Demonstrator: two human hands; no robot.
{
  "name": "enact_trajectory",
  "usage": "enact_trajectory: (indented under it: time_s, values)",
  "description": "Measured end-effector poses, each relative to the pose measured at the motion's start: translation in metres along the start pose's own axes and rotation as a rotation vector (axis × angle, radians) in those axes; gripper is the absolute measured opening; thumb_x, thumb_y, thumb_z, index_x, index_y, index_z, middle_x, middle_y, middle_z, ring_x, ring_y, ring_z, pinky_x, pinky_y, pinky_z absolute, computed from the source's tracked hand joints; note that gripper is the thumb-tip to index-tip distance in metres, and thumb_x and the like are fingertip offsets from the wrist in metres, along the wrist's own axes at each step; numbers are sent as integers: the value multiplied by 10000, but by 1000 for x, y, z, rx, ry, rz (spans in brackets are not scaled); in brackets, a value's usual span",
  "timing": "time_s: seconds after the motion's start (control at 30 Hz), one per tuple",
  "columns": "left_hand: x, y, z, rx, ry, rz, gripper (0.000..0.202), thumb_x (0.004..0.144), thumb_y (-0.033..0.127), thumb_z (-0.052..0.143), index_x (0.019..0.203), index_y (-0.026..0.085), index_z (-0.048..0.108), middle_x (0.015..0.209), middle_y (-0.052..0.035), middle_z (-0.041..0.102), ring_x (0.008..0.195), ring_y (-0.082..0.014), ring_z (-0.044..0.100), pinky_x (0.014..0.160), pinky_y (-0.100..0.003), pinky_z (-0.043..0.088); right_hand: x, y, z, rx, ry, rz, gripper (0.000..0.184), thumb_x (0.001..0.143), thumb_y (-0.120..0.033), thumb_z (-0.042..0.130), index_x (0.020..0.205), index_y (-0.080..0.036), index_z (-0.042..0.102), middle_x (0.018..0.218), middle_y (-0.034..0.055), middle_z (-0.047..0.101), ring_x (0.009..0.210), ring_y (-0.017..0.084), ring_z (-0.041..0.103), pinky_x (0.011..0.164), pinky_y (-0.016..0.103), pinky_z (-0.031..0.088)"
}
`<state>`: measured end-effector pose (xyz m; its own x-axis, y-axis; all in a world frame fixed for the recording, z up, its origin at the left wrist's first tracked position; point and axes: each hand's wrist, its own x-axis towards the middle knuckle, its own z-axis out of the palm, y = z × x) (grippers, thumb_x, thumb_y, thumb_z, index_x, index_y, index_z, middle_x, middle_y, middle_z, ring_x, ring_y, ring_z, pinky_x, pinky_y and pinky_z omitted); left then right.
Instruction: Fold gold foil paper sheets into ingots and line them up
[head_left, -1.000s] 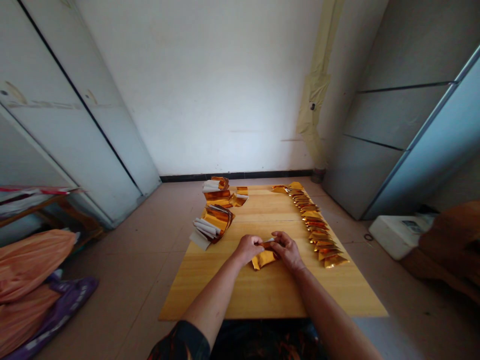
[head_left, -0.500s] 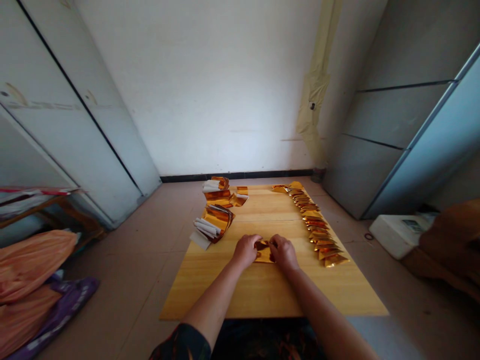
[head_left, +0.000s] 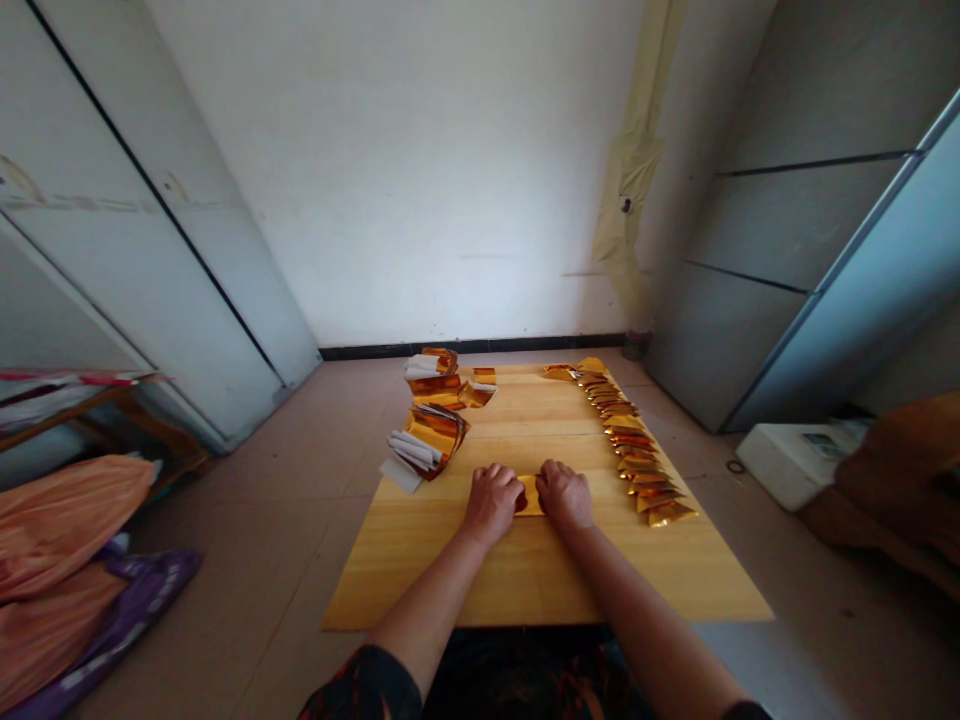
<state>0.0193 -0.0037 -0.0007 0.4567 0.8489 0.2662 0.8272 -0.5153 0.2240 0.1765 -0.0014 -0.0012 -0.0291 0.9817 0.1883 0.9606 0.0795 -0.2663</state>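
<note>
A small gold foil sheet (head_left: 529,494) lies on the low wooden table (head_left: 540,580), mostly covered by my hands. My left hand (head_left: 491,501) presses down on its left side with the fingers curled. My right hand (head_left: 564,493) does the same on its right side. Only a narrow strip of foil shows between the knuckles. A row of several folded gold pieces (head_left: 634,450) runs along the table's right edge. Stacks of unfolded gold and white sheets (head_left: 427,442) sit at the table's left, with more stacks (head_left: 439,375) at the far left corner.
Orange and purple bags (head_left: 67,560) lie on the floor at the left under a low shelf. A white box (head_left: 787,460) sits on the floor at the right beside a brown object. Grey cabinet doors stand on both sides, a white wall behind.
The foil was held lifted off the table between both hands. It has been brought down flat, and both hands have closed over it and press it against the wood.
</note>
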Motion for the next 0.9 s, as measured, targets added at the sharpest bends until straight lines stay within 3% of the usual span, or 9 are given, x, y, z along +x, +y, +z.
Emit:
enact_trajectory:
  time_s: [0.1,0.27,0.4,0.6,0.9]
  values:
    - [0,1,-2,11,-43,70,153,874,218,515,808,206,652,859,-49,625,902,-191,525,840,-364,316,1,8,2,48,36,-1,183,844,-197,477,999,-180,572,952,78,630,876,196,573,729,283,361]
    - [-7,-1,-5,10,-39,84,136,886,241,513,880,217,646,928,-37,642,917,-180,541,854,-360,299,3,27,10,249,104,-22,400,678,-122,550,1076,-149,580,1124,104,586,1023,219,523,887,300,393]
    - [-11,-1,-9,-3,-45,76,150,892,274,501,951,231,631,991,-38,641,960,-185,539,864,-372,291,-5,22,16,288,117,-16,586,621,-200,637,1199,-196,538,1305,117,493,1142,284,468,930,400,393]
    - [-11,-1,-9,-7,-65,66,149,850,282,567,982,233,616,1040,-40,628,996,-198,531,877,-383,286,-16,7,19,256,64,24,621,627,-244,683,1228,-232,527,1383,122,432,1254,330,376,975,481,357]
    - [-13,-6,-10,-54,-99,74,222,840,283,567,1054,254,615,1138,-44,617,1045,-207,519,891,-387,295,-14,44,25,403,53,-96,626,590,-117,598,1210,-191,551,1375,132,431,1258,282,422,1043,443,362]
